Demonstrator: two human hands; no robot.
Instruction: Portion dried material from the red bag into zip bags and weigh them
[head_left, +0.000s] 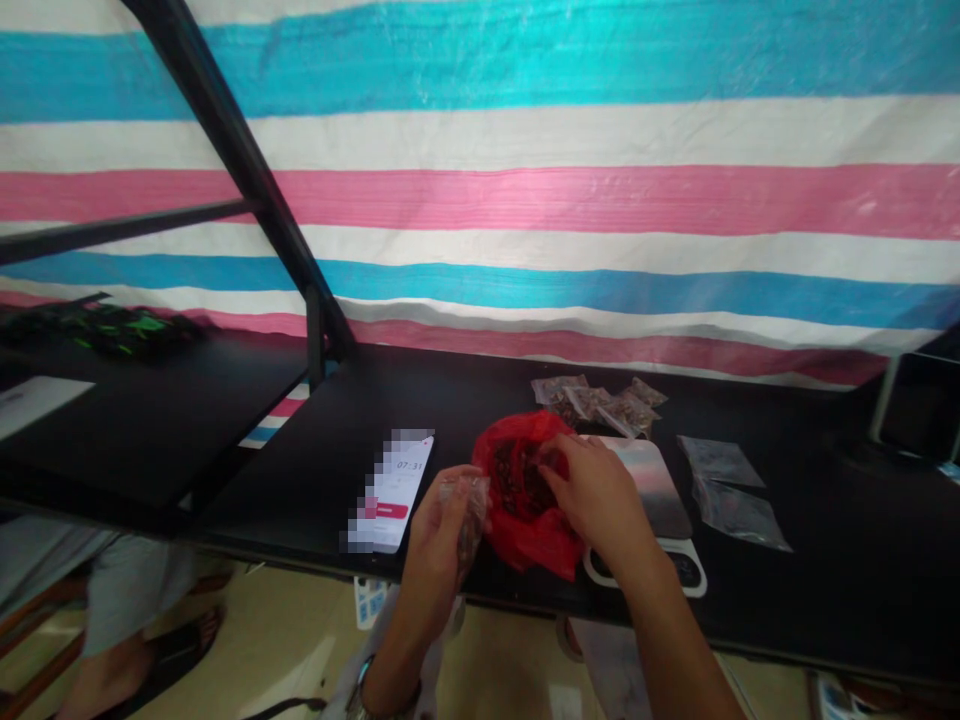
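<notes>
The left hand [435, 525] is gripping a small, clear plastic pouch [472, 510] with brownish contents near the front edge of the flat black surface [847, 560]; the pouch's long axis is running roughly from that edge toward the back one. A crumpled red plastic bag [517, 545] is resting just right of the pouch, its mouth gaping around small dark pieces [514, 478]. The right hand [600, 490], the nearer to those pieces, is reaching leftward into the mouth, fingers bending inward; whether they are pinching anything, I cannot tell.
</notes>
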